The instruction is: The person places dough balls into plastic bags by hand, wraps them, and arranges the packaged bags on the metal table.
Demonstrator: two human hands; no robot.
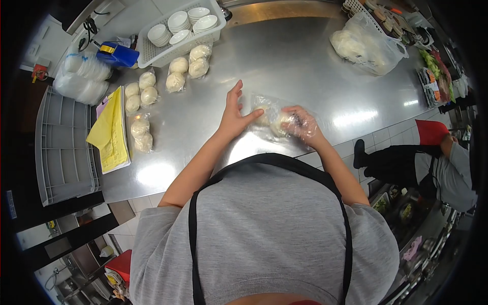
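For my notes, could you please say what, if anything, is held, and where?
The right hand holds a plastic bag of dough balls by its right end.

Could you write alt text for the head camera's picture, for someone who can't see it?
A person's right hand grips a clear plastic bag of pale, bun-like balls at a steel counter, the left hand spread open beside it. More bagged balls sit to the left, near a white basket of small white dishes.

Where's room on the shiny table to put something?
The metal table looks bare between the white basket and the big plastic bag, and between that bag and the right hand. Its left side's crowded with bagged buns and yellow papers.
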